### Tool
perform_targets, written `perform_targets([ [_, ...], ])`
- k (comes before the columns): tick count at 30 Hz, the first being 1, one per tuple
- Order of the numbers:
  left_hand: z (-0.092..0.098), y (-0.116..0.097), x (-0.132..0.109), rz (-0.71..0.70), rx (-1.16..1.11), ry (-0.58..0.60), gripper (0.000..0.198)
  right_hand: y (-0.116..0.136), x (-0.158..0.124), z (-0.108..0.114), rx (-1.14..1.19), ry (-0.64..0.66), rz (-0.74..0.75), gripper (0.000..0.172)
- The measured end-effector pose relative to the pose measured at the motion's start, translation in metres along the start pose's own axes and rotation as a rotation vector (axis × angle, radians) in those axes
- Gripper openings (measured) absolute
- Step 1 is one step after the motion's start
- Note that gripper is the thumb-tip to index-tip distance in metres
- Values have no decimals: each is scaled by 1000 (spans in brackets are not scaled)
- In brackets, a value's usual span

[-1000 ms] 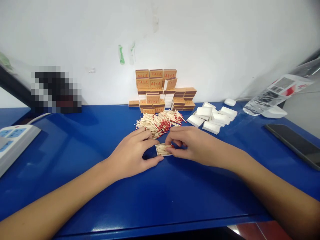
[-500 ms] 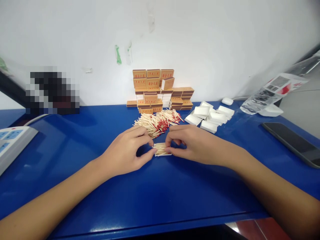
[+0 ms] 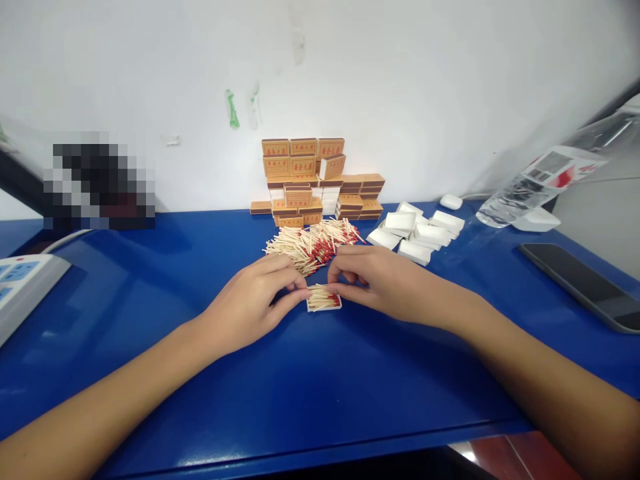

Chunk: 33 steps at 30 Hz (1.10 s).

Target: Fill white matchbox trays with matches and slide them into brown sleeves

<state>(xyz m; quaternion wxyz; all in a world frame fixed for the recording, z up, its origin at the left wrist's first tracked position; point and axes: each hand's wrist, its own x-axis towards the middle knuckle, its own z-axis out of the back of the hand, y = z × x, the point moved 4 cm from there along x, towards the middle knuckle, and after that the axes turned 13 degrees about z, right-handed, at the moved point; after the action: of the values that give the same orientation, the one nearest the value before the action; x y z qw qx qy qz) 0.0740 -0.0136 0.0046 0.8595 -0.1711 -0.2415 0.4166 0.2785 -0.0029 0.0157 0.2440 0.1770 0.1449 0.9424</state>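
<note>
A small white matchbox tray (image 3: 324, 309) lies on the blue table, filled with red-tipped matches (image 3: 320, 300). At the tray's upper left corner, my left hand (image 3: 263, 290) closes thumb and forefinger in a pinch on the ends of matches. Opposite it, my right hand (image 3: 385, 280) pinches at the red-headed ends near the upper right corner. The exact matches between the fingertips are too small to count. Just behind both hands is a loose heap of matches (image 3: 313, 243), heads mostly to the right.
Orange matchboxes (image 3: 303, 166) are stacked against the wall. Several white trays (image 3: 415, 251) lie in a pile at the right. Further right are a plastic bottle (image 3: 520, 190), a white earbud case (image 3: 451, 201) and a phone (image 3: 580, 283). A power strip (image 3: 30, 287) sits at the left edge.
Both hands have shifted slightly to the tray's far side, and the right fingers have lifted off its right end. More of the tray and the red match heads now show.
</note>
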Motion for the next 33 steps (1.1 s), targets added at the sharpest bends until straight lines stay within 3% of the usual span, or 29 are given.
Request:
perform_targets([
  [9, -8, -1, -3, -47, -6, -17, 13, -5, -1, 14, -80, -78, -33, 13],
  [19, -5, -11, -4, -37, -1, -53, 22, -3, -2, 13, -69, -66, -44, 12],
  [24, -8, -11, -4, -44, 0, -43, 14, -6, -2, 8, -59, -42, -34, 11],
  [33, -8, -11, -4, -63, -2, -71, 15, -5, -2, 10, -57, -54, -44, 13],
])
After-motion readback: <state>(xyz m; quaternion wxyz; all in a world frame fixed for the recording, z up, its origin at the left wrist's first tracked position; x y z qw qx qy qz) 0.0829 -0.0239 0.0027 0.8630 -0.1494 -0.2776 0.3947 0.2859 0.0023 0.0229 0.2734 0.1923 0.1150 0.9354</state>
